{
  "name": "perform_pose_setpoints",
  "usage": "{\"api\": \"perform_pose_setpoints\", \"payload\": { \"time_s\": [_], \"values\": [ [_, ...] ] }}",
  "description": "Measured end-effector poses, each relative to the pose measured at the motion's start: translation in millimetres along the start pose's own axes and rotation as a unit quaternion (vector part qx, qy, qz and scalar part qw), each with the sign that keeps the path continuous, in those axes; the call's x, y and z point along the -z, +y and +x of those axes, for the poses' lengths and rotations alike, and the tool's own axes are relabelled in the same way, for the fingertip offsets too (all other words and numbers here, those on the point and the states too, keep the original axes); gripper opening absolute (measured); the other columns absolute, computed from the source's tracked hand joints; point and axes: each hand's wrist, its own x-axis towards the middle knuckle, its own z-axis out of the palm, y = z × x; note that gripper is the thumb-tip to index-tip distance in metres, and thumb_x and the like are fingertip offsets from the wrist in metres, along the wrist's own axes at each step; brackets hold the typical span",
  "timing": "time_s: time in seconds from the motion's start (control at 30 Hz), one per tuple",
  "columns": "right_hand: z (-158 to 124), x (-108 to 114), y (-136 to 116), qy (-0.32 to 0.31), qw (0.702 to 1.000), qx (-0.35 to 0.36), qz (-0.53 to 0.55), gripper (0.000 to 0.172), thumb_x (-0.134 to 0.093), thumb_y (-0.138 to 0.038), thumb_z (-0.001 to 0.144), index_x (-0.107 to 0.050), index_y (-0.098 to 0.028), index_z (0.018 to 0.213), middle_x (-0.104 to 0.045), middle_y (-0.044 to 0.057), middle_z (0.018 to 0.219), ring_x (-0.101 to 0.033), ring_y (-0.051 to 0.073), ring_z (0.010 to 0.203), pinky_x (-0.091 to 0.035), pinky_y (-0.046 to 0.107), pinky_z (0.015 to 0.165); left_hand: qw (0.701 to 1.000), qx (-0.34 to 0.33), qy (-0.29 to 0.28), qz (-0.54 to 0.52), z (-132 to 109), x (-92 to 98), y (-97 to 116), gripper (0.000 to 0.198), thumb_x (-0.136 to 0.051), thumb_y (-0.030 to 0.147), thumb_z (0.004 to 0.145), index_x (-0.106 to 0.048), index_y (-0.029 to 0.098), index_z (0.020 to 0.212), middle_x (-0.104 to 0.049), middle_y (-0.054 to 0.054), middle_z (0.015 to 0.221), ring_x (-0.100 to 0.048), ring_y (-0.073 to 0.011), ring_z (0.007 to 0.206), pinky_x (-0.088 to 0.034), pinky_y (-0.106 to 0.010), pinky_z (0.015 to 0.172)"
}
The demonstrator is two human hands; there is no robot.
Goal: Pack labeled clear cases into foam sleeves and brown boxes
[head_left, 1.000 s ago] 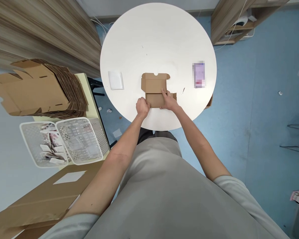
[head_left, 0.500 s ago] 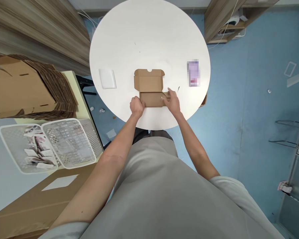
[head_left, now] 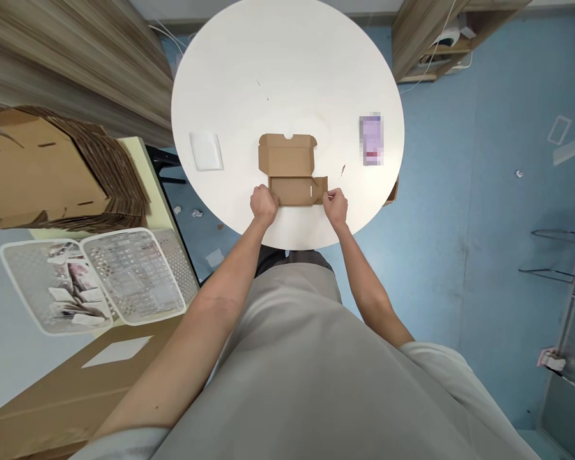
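Observation:
A small brown cardboard box (head_left: 291,171) lies half-folded on the round white table (head_left: 287,70), its lid standing open toward the far side. My left hand (head_left: 263,205) is closed on the box's near left corner. My right hand (head_left: 336,204) pinches the side flap at the box's near right end. Both hands rest close to the table's near edge.
A white pad (head_left: 206,151) lies left of the box and a phone (head_left: 372,139) to its right. At the left stand a stack of flat cardboard blanks (head_left: 62,172), white mesh trays (head_left: 96,278) and a large carton (head_left: 62,396). Wooden furniture (head_left: 426,32) stands beyond the table on blue floor.
My right hand slid from the top of the box body to its right end and closed on the side flap. The left hand kept its hold. The view shifted slightly.

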Motion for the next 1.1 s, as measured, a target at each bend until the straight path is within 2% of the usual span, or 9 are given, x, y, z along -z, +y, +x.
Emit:
{"api": "perform_pose_setpoints", "payload": {
  "time_s": [0.13, 0.23, 0.4, 0.53, 0.7, 0.8, 0.87, 0.97, 1.1],
  "values": [
    [-14.3, -10.2, -19.9, -0.025, 0.999, 0.021, -0.008, 0.008, -0.060, -0.029, 0.105, -0.057, -0.026, 0.098, -0.081, 0.008, 0.111, -0.077, 0.026, 0.109, -0.056, 0.036, 0.094, 1.000, -0.004, 0.011, -0.013, -2.4, 0.5, 3.1, 0.026, -0.065, 0.028, 0.093, -0.069, 0.020, 0.117, -0.070, -0.023, 0.123, -0.065, -0.0494, 0.124, -0.054, -0.063, 0.105],
    [-21.1, -20.5, -31.2, -0.047, 0.998, 0.030, -0.028, 0.009, -0.063, -0.031, 0.106, -0.057, -0.027, 0.100, -0.082, 0.008, 0.114, -0.078, 0.026, 0.110, -0.056, 0.037, 0.097, 1.000, -0.003, -0.002, 0.003, -5.5, 2.4, 6.6, 0.029, -0.062, 0.023, 0.092, -0.069, 0.017, 0.119, -0.069, -0.025, 0.127, -0.066, -0.0495, 0.122, -0.055, -0.063, 0.104],
    [-15.5, -25.5, -36.3, -0.048, 0.998, 0.042, -0.028, 0.029, -0.065, -0.053, 0.110, -0.059, -0.026, 0.101, -0.081, 0.009, 0.109, -0.078, 0.028, 0.108, -0.057, 0.038, 0.096, 0.999, 0.003, -0.015, 0.033, -9.0, 6.4, 10.5, 0.036, -0.059, 0.016, 0.090, -0.069, 0.015, 0.124, -0.068, -0.026, 0.133, -0.068, -0.0484, 0.123, -0.056, -0.061, 0.103],
    [-3.1, -25.7, -34.5, -0.054, 0.996, 0.064, -0.018, 0.038, -0.055, -0.058, 0.114, -0.060, -0.025, 0.095, -0.078, 0.009, 0.109, -0.075, 0.025, 0.104, -0.057, 0.036, 0.095, 0.999, 0.006, -0.024, 0.039, -9.4, 8.8, 11.2, 0.037, -0.060, 0.016, 0.090, -0.068, 0.014, 0.125, -0.068, -0.027, 0.135, -0.067, -0.0487, 0.125, -0.055, -0.061, 0.105],
    [3.5, -32.1, -30.9, -0.055, 0.996, 0.067, -0.018, 0.031, -0.058, -0.046, 0.115, -0.061, -0.024, 0.092, -0.074, 0.012, 0.124, -0.074, 0.022, 0.112, -0.055, 0.033, 0.098, 0.999, 0.005, -0.031, 0.040, -11.2, 10.8, 12.2, 0.034, -0.059, 0.019, 0.093, -0.066, 0.016, 0.126, -0.067, -0.026, 0.137, -0.066, -0.0471, 0.126, -0.055, -0.060, 0.106],
    [4.7, -34.4, -27.0, -0.051, 0.998, 0.046, -0.005, 0.015, -0.062, -0.038, 0.112, -0.063, -0.023, 0.109, -0.075, 0.011, 0.129, -0.075, 0.021, 0.112, -0.055, 0.031, 0.097, 0.998, 0.003, -0.035, 0.052, -12.8, 11.4, 13.2, 0.034, -0.056, 0.019, 0.094, -0.066, 0.016, 0.126, -0.067, -0.025, 0.137, -0.067, -0.0459, 0.124, -0.056, -0.059, 0.105],
    [7.0, -34.3, -24.3, -0.046, 0.999, 0.023, -0.006, 0.015, -0.065, -0.035, 0.110, -0.062, -0.023, 0.117, -0.077, 0.011, 0.127, -0.075, 0.021, 0.109, -0.055, 0.032, 0.095, 0.998, 0.002, -0.036, 0.059, -13.4, 11.4, 13.4, 0.035, -0.055, 0.019, 0.094, -0.066, 0.017, 0.126, -0.067, -0.025, 0.137, -0.067, -0.0453, 0.123, -0.056, -0.058, 0.105],
    [12.6, -33.9, -22.5, -0.053, 0.996, 0.011, -0.065, 0.010, -0.067, -0.032, 0.106, -0.065, -0.022, 0.103, -0.080, 0.010, 0.111, -0.074, 0.026, 0.105, -0.055, 0.036, 0.094, 0.997, -0.001, -0.037, 0.060, -13.5, 10.8, 12.7, 0.035, -0.055, 0.021, 0.094, -0.065, 0.018, 0.128, -0.067, -0.024, 0.137, -0.067, -0.0452, 0.124, -0.056, -0.058, 0.106],
    [18.0, -35.6, -27.7, -0.073, 0.982, 0.023, -0.175, 0.020, -0.058, -0.021, 0.107, -0.061, -0.024, 0.088, -0.076, 0.013, 0.101, -0.071, 0.031, 0.098, -0.055, 0.042, 0.093, 0.998, -0.004, -0.033, 0.049, -12.3, 8.6, 10.2, 0.037, -0.055, 0.021, 0.093, -0.065, 0.018, 0.128, -0.068, -0.024, 0.136, -0.067, -0.0468, 0.124, -0.056, -0.061, 0.105]
  ]
}}
